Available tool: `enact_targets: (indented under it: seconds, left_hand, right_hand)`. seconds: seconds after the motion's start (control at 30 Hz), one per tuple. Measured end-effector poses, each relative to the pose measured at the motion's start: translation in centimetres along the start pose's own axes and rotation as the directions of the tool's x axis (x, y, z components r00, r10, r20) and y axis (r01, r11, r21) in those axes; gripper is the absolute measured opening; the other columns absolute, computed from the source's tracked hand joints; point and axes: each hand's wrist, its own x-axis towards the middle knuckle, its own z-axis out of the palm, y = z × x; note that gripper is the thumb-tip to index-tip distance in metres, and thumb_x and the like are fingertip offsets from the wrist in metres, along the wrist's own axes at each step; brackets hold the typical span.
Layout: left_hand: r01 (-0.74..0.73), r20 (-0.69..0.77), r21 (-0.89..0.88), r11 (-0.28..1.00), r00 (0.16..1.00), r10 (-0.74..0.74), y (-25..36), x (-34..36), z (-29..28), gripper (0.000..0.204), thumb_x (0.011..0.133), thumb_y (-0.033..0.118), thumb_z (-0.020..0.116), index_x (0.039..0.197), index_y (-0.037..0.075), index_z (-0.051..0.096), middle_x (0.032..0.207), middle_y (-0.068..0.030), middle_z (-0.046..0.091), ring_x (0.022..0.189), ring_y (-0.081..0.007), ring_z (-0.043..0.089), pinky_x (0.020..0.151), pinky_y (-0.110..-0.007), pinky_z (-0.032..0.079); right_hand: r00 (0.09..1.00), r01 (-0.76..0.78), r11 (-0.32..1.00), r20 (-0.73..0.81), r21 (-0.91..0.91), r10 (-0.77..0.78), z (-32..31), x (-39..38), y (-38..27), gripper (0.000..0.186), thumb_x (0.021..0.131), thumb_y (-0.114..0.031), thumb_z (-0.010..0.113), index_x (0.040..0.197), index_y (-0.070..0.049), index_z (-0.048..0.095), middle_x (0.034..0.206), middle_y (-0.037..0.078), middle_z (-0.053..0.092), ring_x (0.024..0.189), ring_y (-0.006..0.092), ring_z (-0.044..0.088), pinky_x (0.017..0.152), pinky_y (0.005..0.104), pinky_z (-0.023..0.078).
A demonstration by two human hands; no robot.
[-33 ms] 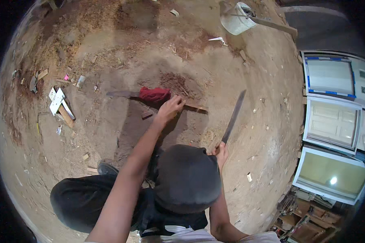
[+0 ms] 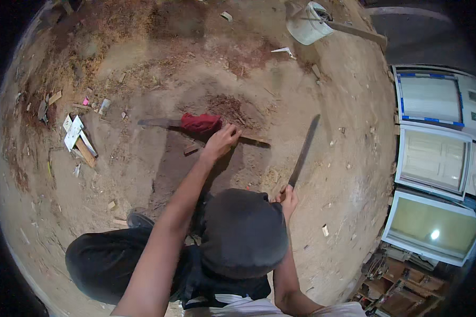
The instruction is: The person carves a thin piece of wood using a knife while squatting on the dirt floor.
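Note:
My left hand (image 2: 223, 141) reaches to the ground, its fingers closed around a narrow brown wooden strip (image 2: 255, 141). The strip's far end points right. Beside these fingers, on the left, lies a bunched red cloth (image 2: 201, 123). A flat dark blade-like piece (image 2: 158, 122) sticks out from the cloth's left side; whether it joins the strip is hidden. My right hand (image 2: 287, 197) grips the lower end of a long machete-like blade (image 2: 304, 150), held tilted up and to the right. Its handle is mostly hidden in my fist.
Dark reddish shavings (image 2: 227, 108) lie beyond the cloth. White boards with a wooden piece (image 2: 76, 134) are on the dirt at left. A white bucket (image 2: 304, 31) stands far right, near a plank (image 2: 357, 34). Framed panels (image 2: 433, 153) line the right side.

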Motion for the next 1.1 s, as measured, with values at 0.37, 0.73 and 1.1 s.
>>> enact_targets:
  seconds: [0.37, 0.73, 1.1]
  left_hand:
    - [0.046, 0.045, -0.083, 0.995, 0.998, -0.042, -0.1, 0.0, -0.3, 0.043, 0.073, 0.001, 0.06, 0.116, 0.007, 0.059, 0.107, -0.0117, 0.055, 0.102, -0.0302, 0.055, 0.087, -0.038, 0.05]
    - [0.111, 0.005, -0.143, 0.984, 0.994, -0.111, 0.5, 1.2, 0.6, 0.032, 0.071, -0.002, 0.057, 0.102, 0.007, 0.064, 0.097, -0.0089, 0.058, 0.094, -0.0286, 0.059, 0.077, -0.038, 0.053]
    - [0.125, 0.057, -0.088, 0.988, 0.991, -0.12, 0.2, 0.5, 0.8, 0.039, 0.067, -0.005, 0.058, 0.104, 0.006, 0.063, 0.098, -0.0095, 0.057, 0.099, -0.0279, 0.057, 0.08, -0.038, 0.052]
  right_hand:
    - [0.999, -0.025, 0.848, 0.021, -0.53, 0.042, -0.3, -1.0, 2.9, 0.029, 0.096, -0.029, 0.053, 0.079, -0.005, 0.054, 0.053, -0.003, 0.042, 0.043, 0.006, 0.039, 0.041, 0.025, 0.032]
    - [0.995, 0.038, 0.431, 0.074, -0.902, 0.066, -3.1, 2.4, 7.8, 0.048, 0.096, -0.038, 0.045, 0.1, 0.007, 0.061, 0.084, 0.032, 0.06, 0.078, 0.0442, 0.06, 0.07, 0.0498, 0.044]
    - [0.886, -0.448, 0.875, 0.221, 0.18, 0.408, -2.0, 2.7, 3.2, 0.04, 0.097, -0.046, 0.045, 0.076, -0.012, 0.046, 0.045, 0.002, 0.031, 0.034, 0.0142, 0.03, 0.036, 0.0284, 0.025]
